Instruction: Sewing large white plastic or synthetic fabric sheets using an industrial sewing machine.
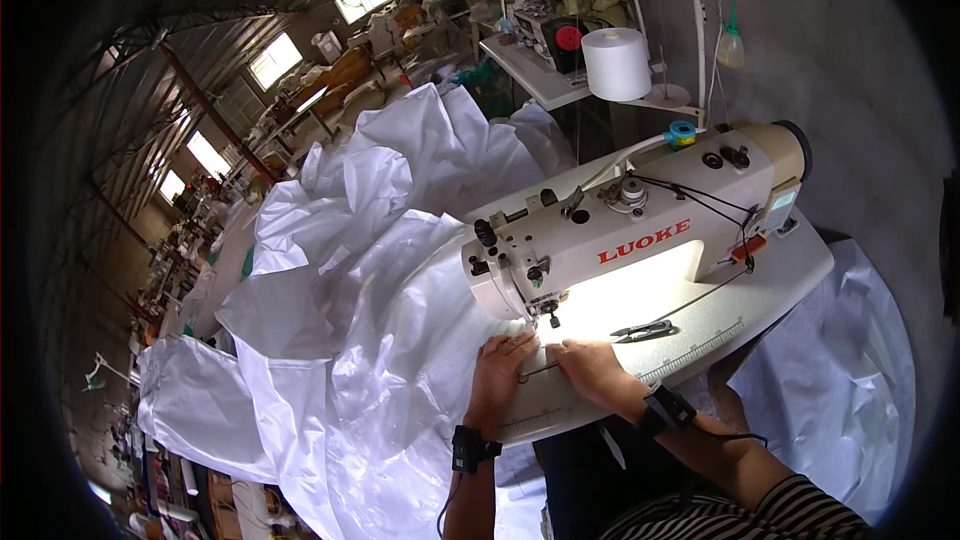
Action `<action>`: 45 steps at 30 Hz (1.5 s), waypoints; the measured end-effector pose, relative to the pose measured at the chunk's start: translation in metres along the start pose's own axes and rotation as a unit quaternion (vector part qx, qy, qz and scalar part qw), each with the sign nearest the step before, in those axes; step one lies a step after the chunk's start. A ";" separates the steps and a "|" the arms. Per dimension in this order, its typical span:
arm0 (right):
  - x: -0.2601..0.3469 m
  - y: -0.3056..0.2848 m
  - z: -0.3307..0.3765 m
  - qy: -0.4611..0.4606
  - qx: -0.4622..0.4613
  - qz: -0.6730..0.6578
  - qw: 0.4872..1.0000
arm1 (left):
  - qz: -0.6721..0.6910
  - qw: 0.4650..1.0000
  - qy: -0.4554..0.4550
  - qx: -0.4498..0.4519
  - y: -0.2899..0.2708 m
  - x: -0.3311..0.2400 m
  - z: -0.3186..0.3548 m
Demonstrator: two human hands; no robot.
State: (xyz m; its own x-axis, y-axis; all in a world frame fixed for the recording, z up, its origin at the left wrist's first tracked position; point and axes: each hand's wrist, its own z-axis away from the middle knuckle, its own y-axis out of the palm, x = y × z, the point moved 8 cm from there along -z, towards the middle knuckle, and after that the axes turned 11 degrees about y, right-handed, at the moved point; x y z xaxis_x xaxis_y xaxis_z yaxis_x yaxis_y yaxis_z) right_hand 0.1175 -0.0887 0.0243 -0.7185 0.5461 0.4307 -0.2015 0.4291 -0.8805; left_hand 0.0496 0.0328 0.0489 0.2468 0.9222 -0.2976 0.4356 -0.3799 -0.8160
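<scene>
Glossy white fabric spreads in large folds over the left of the sewing machine and hangs down past the table. Just in front of the machine's needle area, my left hand presses on the fabric's right edge, fingers bent and close together. Close beside it, my right hand reaches in from the right, its fingers closed at the same edge. The fingertips are small and partly hidden. A pair of thread snips lies on the lit machine bed, beyond my right hand.
A white thread cone stands behind the machine, near a side table with equipment. A small bottle hangs by the wall. More pale fabric drapes at the right. Dark bands with cables circle both wrists. A cluttered workshop extends left.
</scene>
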 end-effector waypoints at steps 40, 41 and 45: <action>-0.034 0.005 -0.069 0.124 -0.004 -0.010 0.992 | -0.073 0.976 -0.194 -0.068 0.026 0.042 -0.015; -0.034 0.006 -0.071 0.119 -0.004 -0.002 0.993 | -0.079 0.975 -0.200 -0.063 0.025 0.042 -0.016; -0.035 0.011 -0.076 0.105 0.000 0.006 0.994 | -0.085 0.969 -0.230 -0.020 0.030 0.046 -0.018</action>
State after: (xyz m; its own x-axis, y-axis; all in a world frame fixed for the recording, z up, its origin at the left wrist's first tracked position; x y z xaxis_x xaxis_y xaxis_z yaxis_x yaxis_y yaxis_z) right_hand 0.1905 -0.0485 0.0142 -0.5656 0.6902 0.4513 -0.1933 0.4210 -0.8862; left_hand 0.0901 0.0628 0.0194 -0.2392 0.9026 -0.3579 0.4710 -0.2145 -0.8557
